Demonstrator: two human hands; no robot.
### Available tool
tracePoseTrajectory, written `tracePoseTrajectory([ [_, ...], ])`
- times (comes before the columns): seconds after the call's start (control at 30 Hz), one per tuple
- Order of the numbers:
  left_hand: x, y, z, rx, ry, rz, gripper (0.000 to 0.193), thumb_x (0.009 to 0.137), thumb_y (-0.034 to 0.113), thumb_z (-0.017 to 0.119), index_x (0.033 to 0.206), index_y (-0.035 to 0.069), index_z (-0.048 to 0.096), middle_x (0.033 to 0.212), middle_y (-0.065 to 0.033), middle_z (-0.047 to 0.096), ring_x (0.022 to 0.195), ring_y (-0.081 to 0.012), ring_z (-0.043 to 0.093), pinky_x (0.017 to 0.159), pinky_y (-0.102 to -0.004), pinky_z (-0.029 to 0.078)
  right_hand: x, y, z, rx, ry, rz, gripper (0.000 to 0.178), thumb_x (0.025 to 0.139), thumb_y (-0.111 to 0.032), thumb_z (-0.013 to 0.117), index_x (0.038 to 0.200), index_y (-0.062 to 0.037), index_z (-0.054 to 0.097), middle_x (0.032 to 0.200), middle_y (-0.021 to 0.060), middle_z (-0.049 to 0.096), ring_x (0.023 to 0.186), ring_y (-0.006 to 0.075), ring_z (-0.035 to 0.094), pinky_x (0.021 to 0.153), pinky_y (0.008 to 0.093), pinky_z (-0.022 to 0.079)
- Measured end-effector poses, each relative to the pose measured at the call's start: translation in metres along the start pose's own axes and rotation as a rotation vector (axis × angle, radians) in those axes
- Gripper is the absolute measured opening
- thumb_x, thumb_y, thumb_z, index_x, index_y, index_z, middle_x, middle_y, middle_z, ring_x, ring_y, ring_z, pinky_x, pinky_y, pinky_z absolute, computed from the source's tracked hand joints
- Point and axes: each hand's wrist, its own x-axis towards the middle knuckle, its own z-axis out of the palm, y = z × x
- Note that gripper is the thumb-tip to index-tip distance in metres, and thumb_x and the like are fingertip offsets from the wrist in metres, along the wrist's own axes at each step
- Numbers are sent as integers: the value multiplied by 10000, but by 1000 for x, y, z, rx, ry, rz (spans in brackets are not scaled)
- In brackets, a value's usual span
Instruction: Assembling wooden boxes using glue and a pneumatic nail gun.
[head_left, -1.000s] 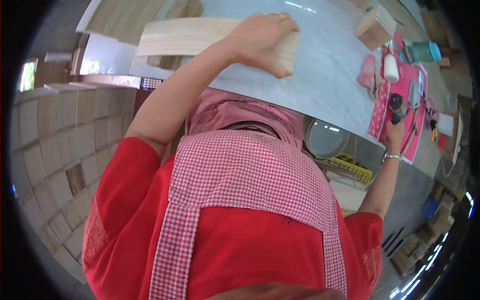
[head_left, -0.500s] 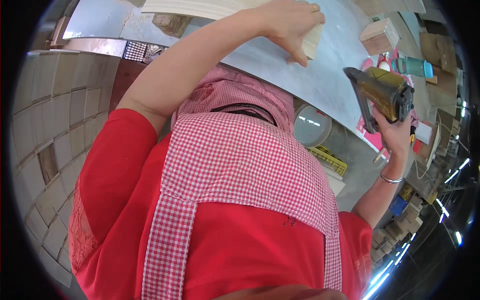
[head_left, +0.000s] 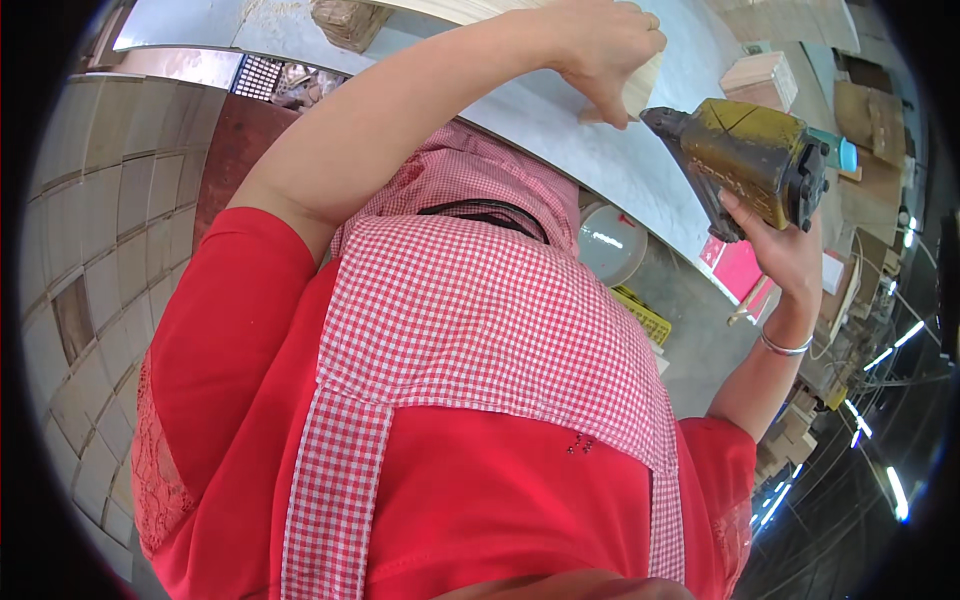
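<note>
Pale wood (head_left: 645, 86), scuffed boxy yellow tool (head_left: 745, 150), gripped by left (head_left: 603, 50) and right hands (head_left: 788, 250) respectively

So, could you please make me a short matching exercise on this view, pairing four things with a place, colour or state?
Things:
1. Left hand
2. Bulky tool
3. Bracelet
4. Apron

Descriptions:
A. around the right wrist
B. checked in red and white
C. gripping a pale wooden board
D. held in the right hand

Right pairs: 1-C; 2-D; 3-A; 4-B.
</note>
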Motion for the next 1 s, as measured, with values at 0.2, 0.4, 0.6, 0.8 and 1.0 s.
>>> tracePoseTrajectory([
  [0.2, 0, 3, -2, 11, -8, -5, 683, 602, 413, 823, 1052, -48, 595, 1076, -231, 609, 1063, -364, 582, 920, -443, 457, 4, 0, 1, 11, -21, -14, 424, 817, -85, 801, 1186, 23, 624, 1105, 95, 700, 991, 167, 643, 883, 321, 509],
  [0.4, 2, 2, -2, 17, -3, -1, 673, 606, 410, 820, 1043, -49, 595, 1077, -232, 605, 1067, -362, 579, 921, -441, 457, 10, 0, -2, 1, -17, 8, 407, 822, -91, 799, 1175, 23, 633, 1093, 92, 706, 975, 166, 652, 870, 327, 519],
  [0.6, 2, 4, -3, 23, -16, -42, 707, 598, 419, 835, 1067, -52, 594, 1110, -232, 592, 1079, -366, 572, 937, -443, 451, 17, -5, -8, -64, -89, 40, 487, 767, -126, 853, 1148, 39, 598, 1086, 107, 698, 981, 172, 669, 869, 323, 533],
  [0.8, 1, -1, 25, 201, 93, -44, 755, 585, 504, 777, 1112, -10, 611, 1069, -145, 629, 1032, -270, 590, 895, -394, 443, 27, -1, -13, -74, -39, -118, 388, 808, -86, 804, 1138, 34, 637, 1062, 95, 715, 952, 158, 666, 855, 315, 528],
  [1.0, 1, -3, 26, 179, 45, -89, 767, 600, 548, 784, 1094, -15, 619, 991, -131, 667, 1036, -252, 587, 914, -390, 429, 55, 10, -23, -87, 6, -40, 355, 829, -40, 771, 1151, 37, 644, 1066, 92, 719, 955, 151, 667, 859, 309, 527],
])
